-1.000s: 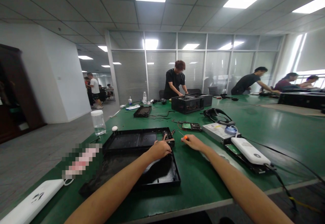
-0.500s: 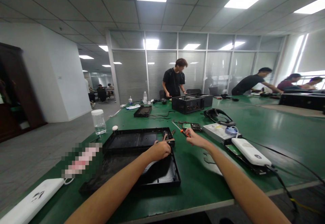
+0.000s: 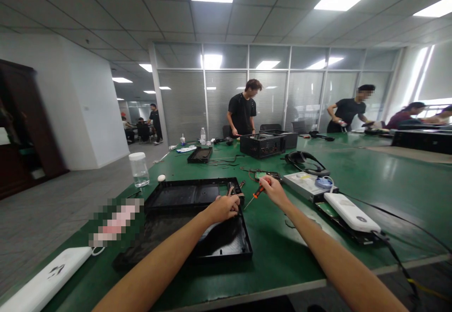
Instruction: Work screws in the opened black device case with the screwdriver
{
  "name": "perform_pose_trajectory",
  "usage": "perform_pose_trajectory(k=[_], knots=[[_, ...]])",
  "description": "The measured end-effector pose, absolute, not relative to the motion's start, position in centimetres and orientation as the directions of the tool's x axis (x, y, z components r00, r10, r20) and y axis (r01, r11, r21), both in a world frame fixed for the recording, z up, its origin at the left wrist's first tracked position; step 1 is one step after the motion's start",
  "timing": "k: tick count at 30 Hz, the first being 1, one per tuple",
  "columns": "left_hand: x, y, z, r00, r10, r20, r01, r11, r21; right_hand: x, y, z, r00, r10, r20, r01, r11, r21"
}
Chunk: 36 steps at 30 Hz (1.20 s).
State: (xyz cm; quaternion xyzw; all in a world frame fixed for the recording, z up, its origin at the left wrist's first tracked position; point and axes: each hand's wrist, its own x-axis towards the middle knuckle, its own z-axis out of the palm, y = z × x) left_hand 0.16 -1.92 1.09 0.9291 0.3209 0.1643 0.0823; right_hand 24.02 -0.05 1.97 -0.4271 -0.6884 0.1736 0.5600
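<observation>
My right hand (image 3: 273,189) is wrapped round the orange-and-black handle of a screwdriver (image 3: 258,191). Its thin shaft slants down and left, with the tip close to my left hand (image 3: 226,208). The fingers of that left hand are curled in at the right side of a black plastic casing (image 3: 245,241); whatever lies between them is hidden. Just beyond its knuckles is a bundle of ribbon-like cables (image 3: 231,192). Behind my right hand, a small green circuit board (image 3: 260,175) with wires is partly covered.
To the right are a metal drive (image 3: 300,184), a white power bank (image 3: 351,213) with a cable, and a headset (image 3: 306,162). A clear jar (image 3: 139,173) stands left. Across the green table, a person (image 3: 243,114) works at a black computer case (image 3: 263,144); another person (image 3: 349,114) stands farther right.
My right hand has tipped the screwdriver from pointing up-left to pointing down-left, near my left hand. The left hand stays at the casing. The person at far right has straightened up.
</observation>
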Motion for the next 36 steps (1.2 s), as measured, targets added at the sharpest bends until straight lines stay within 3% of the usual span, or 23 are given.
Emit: perform_pose_trajectory(k=[5, 8, 21, 25, 31, 33, 36], knots=[[0.2, -1.8, 1.0, 0.743, 0.615, 0.265, 0.563, -0.788, 0.251, 23.9, -0.2, 2.0, 0.07, 0.772, 0.632, 0.358, 0.572, -0.738], [0.3, -2.0, 1.2, 0.738, 0.626, 0.252, 0.576, -0.779, 0.248, 23.5, -0.3, 1.8, 0.024, 0.786, 0.618, 0.354, 0.571, -0.74], [0.3, -1.8, 1.3, 0.758, 0.598, 0.262, 0.56, -0.802, 0.209, 23.1, -1.5, 2.7, -0.128, 0.681, 0.721, 0.564, 0.648, -0.512], [0.3, -1.6, 1.1, 0.76, 0.596, 0.259, 0.562, -0.803, 0.197, 22.0, -2.8, 4.2, -0.222, 0.652, 0.725, 0.702, 0.623, -0.345], [0.1, -1.7, 1.0, 0.755, 0.594, 0.278, 0.561, -0.804, 0.194, 19.0, -5.7, 9.1, -0.342, 0.782, 0.521, 0.928, 0.369, 0.055], [0.1, -1.7, 1.0, 0.756, 0.591, 0.28, 0.554, -0.807, 0.206, 18.4, -6.4, 10.5, -0.39, 0.819, 0.42, 0.917, 0.389, 0.093], [0.2, -1.7, 0.8, 0.74, 0.615, 0.272, 0.575, -0.789, 0.216, 17.8, -6.9, 11.8, -0.559, 0.771, 0.305, 0.818, 0.573, 0.053]])
